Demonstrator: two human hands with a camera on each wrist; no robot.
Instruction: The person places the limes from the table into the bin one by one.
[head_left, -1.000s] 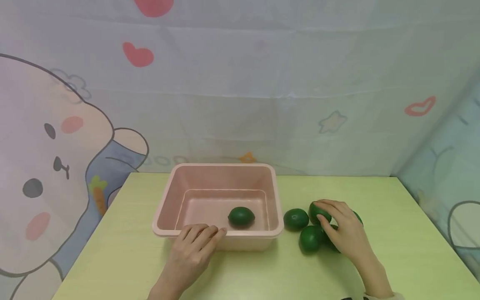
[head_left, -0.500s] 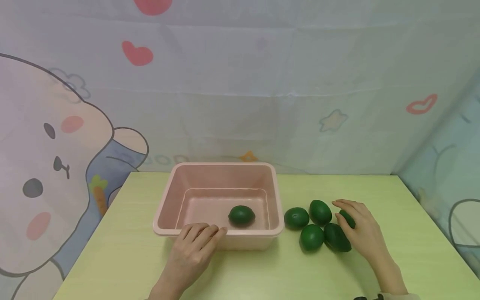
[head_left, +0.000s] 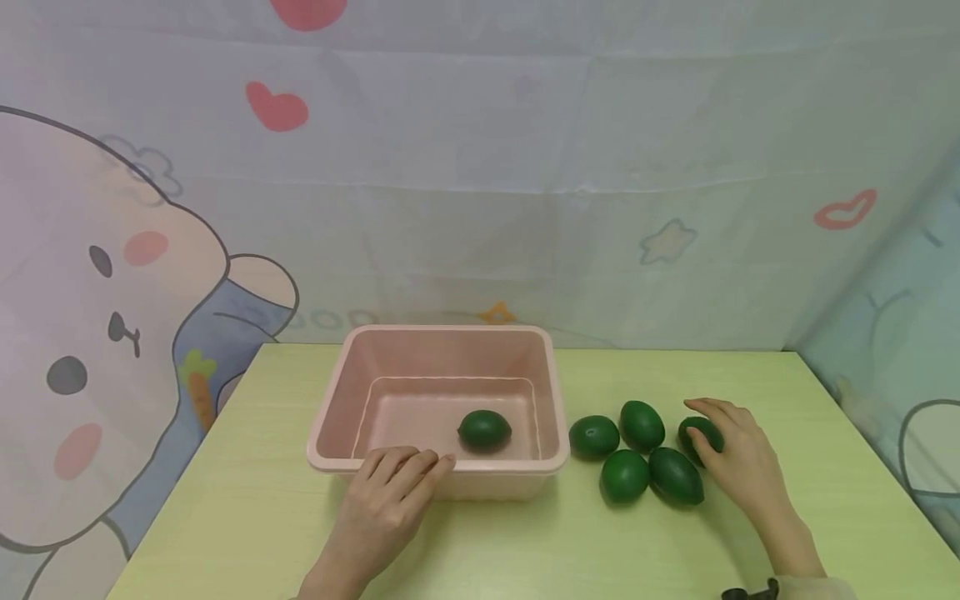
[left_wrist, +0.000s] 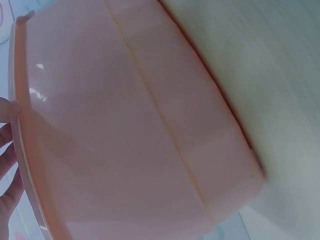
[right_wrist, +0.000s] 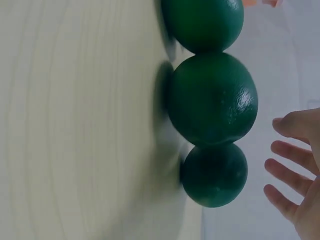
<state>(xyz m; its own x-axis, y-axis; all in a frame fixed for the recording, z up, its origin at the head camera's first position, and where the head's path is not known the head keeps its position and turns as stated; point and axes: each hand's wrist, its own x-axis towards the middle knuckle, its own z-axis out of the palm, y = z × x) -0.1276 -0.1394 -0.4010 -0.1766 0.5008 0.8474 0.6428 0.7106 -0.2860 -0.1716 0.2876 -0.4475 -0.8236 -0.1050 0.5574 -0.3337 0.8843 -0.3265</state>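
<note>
My left hand (head_left: 386, 508) grips the front rim of a pink plastic tub (head_left: 442, 483), its fingers curled over the edge. The left wrist view shows those fingers (left_wrist: 10, 192) at the rim, beside the tub's smooth outer wall. Inside the tub lies one dark green lime (head_left: 484, 431). On the right, my right hand (head_left: 742, 458) hovers with parted fingers around the rightmost lime (head_left: 702, 439). From the right wrist, the fingers (right_wrist: 287, 175) are spread and apart from a row of limes (right_wrist: 212, 97).
Several more limes sit clustered between the tub and my right hand: one close to the tub (head_left: 595, 437), one behind (head_left: 642, 426), and two in front (head_left: 625, 477). A pale green table (head_left: 525, 558) holds everything, backed by a printed cloth (head_left: 480, 208).
My right hand has moved right, from the back lime of the cluster to the rightmost one, uncovering the limes it hid. The left hand and tub stay put.
</note>
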